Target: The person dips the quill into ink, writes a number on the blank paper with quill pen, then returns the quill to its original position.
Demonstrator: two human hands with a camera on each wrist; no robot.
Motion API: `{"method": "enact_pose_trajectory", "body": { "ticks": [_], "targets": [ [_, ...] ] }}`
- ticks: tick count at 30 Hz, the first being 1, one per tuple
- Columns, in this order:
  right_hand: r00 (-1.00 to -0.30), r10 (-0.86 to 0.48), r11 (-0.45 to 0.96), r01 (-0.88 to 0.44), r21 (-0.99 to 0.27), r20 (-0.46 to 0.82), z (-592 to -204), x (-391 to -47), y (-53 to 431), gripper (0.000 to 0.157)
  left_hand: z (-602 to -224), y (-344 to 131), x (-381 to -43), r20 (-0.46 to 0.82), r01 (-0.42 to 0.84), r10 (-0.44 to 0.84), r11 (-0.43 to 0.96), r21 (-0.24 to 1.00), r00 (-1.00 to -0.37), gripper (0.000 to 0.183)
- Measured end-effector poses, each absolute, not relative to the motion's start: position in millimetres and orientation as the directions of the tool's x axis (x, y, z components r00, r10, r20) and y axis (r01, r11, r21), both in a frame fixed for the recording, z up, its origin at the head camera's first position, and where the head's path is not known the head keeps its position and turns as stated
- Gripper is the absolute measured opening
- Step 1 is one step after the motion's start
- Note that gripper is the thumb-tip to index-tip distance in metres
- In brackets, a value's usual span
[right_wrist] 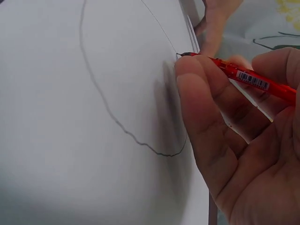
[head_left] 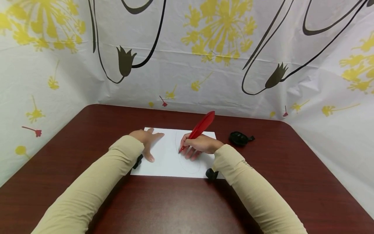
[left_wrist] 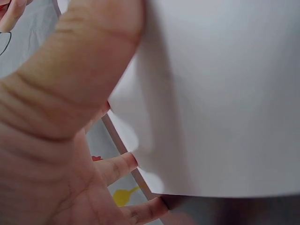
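Observation:
A white sheet of paper [head_left: 163, 165] lies on the dark red-brown table. My left hand [head_left: 149, 140] rests on its left part with fingers spread; in the left wrist view the thumb [left_wrist: 93, 61] and fingertips press the paper's surface and edge. My right hand [head_left: 200, 144] pinches a red feather pen [head_left: 201, 126], its plume tilted up and to the right. In the right wrist view the pen's barrel [right_wrist: 253, 79] carries a barcode sticker, and its dark tip meets a thin drawn line. A long curved outline [right_wrist: 105, 101] runs down the paper and rounds at the bottom.
A small black pouch-like object [head_left: 239, 138] with a strap lies on the table [head_left: 163, 204] right of the paper. Behind and beside the table hangs a white cloth [head_left: 163, 35] printed with yellow and dark flowers.

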State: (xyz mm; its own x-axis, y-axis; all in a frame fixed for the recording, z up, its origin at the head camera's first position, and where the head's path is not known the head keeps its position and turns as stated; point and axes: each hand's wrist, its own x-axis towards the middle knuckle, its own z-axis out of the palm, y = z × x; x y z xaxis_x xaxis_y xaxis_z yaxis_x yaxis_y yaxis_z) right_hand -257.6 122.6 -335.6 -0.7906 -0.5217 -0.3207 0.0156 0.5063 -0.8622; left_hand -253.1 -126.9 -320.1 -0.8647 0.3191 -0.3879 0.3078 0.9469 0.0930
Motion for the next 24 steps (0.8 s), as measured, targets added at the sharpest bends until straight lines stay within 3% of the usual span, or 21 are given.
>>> {"method": "enact_pose_trajectory", "body": {
  "ticks": [24],
  "targets": [
    [-0.838, -0.491, 0.491, -0.040, -0.870, -0.238, -314, -251, 145, 0.015, -319, -128, -250, -0.385, 0.319, 0.341, 0.940, 0.121, -0.858, 0.114]
  ]
}}
